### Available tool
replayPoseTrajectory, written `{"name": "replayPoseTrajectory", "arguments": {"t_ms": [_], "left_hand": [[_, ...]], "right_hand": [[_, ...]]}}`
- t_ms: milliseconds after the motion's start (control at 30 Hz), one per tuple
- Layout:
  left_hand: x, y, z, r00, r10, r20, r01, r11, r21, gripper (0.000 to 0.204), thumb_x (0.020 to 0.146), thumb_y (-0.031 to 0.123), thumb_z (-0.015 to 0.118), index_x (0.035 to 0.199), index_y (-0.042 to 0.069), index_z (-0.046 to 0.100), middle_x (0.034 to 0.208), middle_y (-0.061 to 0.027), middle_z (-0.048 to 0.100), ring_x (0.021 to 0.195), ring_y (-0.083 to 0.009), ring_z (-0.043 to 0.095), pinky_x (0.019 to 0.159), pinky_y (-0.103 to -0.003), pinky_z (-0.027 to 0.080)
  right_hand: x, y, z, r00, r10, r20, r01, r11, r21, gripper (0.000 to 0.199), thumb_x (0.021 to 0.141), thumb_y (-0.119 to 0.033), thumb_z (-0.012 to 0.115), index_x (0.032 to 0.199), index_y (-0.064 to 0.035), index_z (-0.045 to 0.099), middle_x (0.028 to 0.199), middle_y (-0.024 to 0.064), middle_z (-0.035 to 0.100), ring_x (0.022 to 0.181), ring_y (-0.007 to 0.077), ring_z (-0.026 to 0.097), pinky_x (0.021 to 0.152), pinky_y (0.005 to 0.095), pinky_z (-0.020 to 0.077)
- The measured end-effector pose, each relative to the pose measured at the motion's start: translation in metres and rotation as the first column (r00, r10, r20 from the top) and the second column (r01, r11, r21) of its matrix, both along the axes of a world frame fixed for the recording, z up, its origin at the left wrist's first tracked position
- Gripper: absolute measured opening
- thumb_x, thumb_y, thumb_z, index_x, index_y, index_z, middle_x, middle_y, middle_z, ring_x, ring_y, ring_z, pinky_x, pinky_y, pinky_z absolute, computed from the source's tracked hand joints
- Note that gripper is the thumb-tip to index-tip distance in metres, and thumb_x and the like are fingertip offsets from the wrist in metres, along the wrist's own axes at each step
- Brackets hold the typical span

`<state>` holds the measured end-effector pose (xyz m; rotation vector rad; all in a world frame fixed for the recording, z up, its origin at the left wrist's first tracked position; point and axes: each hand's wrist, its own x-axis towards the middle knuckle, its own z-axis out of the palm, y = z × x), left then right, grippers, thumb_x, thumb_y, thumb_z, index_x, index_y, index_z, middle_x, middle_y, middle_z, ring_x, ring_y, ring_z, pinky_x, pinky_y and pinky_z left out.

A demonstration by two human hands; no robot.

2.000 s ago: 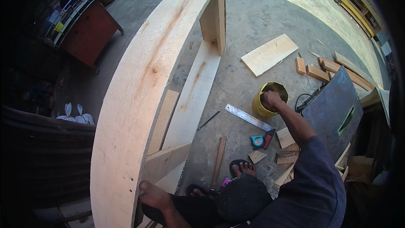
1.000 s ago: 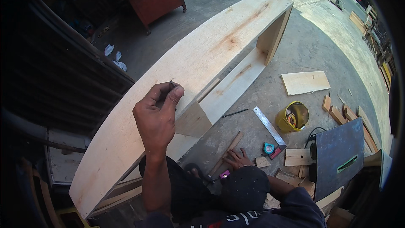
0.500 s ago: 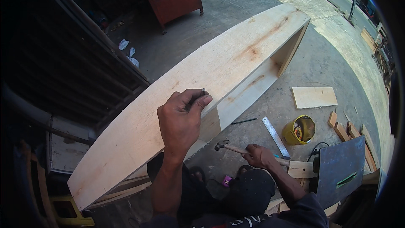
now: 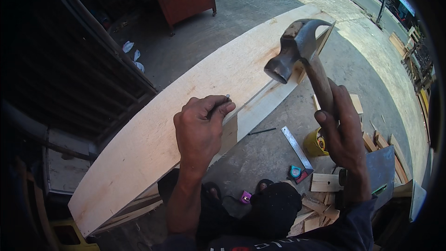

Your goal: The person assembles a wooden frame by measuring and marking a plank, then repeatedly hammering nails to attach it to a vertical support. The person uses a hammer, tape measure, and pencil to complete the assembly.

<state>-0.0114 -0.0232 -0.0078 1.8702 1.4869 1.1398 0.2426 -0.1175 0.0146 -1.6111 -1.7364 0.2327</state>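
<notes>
Between thumb and forefinger, my left hand (image 4: 199, 123) pinches a nail (image 4: 228, 96) at the near edge of a long wooden panel (image 4: 153, 125). The nail's head shows above the fingertips; its lower part is hidden. That panel is the top face of a box-like wooden frame, with a second board (image 4: 265, 109) below. My right hand (image 4: 343, 128) is wrapped round the wooden handle of a claw hammer (image 4: 318, 79), raised to the right of the nail. The hammer's steel head is up in the air and covers part of the panel's far end.
On the concrete floor lie a try square (image 4: 297, 148), a dark pencil-like rod (image 4: 262, 131), a turquoise tape measure (image 4: 295, 172) and a pink one (image 4: 245, 197). A yellow bucket (image 4: 315, 143), wood offcuts (image 4: 320, 209) and a dark metal plate (image 4: 378, 172) stand right. A red cabinet (image 4: 186, 0) is behind.
My right hand has lifted the hammer from low beside the frame to high above it. My left hand keeps its pinch on the nail in nearly the same place.
</notes>
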Motion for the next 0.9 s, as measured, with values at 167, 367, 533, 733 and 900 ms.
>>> {"name": "replayPoseTrajectory", "arguments": {"t_ms": [167, 367, 533, 733, 900], "left_hand": [[-0.001, 0.001, 0.0, 1.0, -0.015, -0.014, 0.015, 1.0, 0.01, 0.022, 0.087, 0.015, 0.083, 0.105, 0.001, 0.081, 0.096, -0.016, 0.078, 0.082, -0.0196, 0.074, 0.081, -0.033, 0.056], [0.001, 0.0, -0.001, 1.0, -0.006, -0.023, 0.007, 0.999, 0.053, 0.015, 0.088, 0.013, 0.081, 0.1, 0.005, 0.082, 0.087, -0.0157, 0.077, 0.078, -0.0246, 0.074, 0.076, -0.036, 0.057], [0.0, -0.001, -0.001, 0.998, -0.003, -0.057, 0.004, 1.0, 0.017, 0.022, 0.086, 0.015, 0.084, 0.105, 0.004, 0.081, 0.091, -0.014, 0.077, 0.081, -0.021, 0.074, 0.078, -0.034, 0.056], [-0.016, 0.005, -0.004, 0.991, -0.087, 0.106, 0.076, 0.992, 0.102, 0.053, 0.09, -0.005, 0.06, 0.143, -0.003, 0.056, 0.122, -0.0263, 0.069, 0.116, -0.0321, 0.069, 0.106, -0.042, 0.051], [-0.018, 0.006, -0.018, 0.975, 0.103, 0.195, -0.141, 0.971, 0.191, 0.076, 0.08, -0.018, 0.041, 0.155, -0.008, 0.035, 0.135, -0.0329, 0.06, 0.134, -0.0432, 0.058, 0.121, -0.052, 0.038]], "right_hand": [[-0.006, 0.001, 0.01, 0.993, 0.118, 0.019, -0.12, 0.987, 0.11, 0.057, 0.096, -0.013, 0.07, 0.15, -0.0106, 0.053, 0.082, 0.0132, 0.066, 0.072, 0.0269, 0.067, 0.069, 0.0448, 0.0507], [-0.01, 0.002, 0.013, 0.97, 0.094, 0.222, -0.109, 0.993, 0.054, 0.066, 0.089, -0.008, 0.076, 0.151, -0.0168, 0.055, 0.077, 0.0104, 0.063, 0.064, 0.0255, 0.063, 0.061, 0.0433, 0.0491], [-0.015, -0.003, 0.025, 0.973, 0.083, 0.218, -0.095, 0.994, 0.046, 0.063, 0.09, -0.009, 0.075, 0.15, -0.0136, 0.055, 0.082, 0.0119, 0.068, 0.069, 0.0273, 0.067, 0.063, 0.0428, 0.0517], [-0.007, -0.006, 0.033, 0.905, 0.043, -0.423, 0.158, 0.89, 0.428, 0.056, 0.103, -0.021, 0.062, 0.154, -0.0035, 0.045, 0.087, 0.007, 0.063, 0.065, 0.0114, 0.055, 0.059, 0.028, 0.0449], [-0.005, 0.004, 0.028, 0.972, 0.075, 0.223, -0.098, 0.991, 0.094, 0.059, 0.099, -0.018, 0.066, 0.153, -0.007, 0.044, 0.079, 0.0153, 0.066, 0.065, 0.0265, 0.066, 0.061, 0.0405, 0.0514]]}}
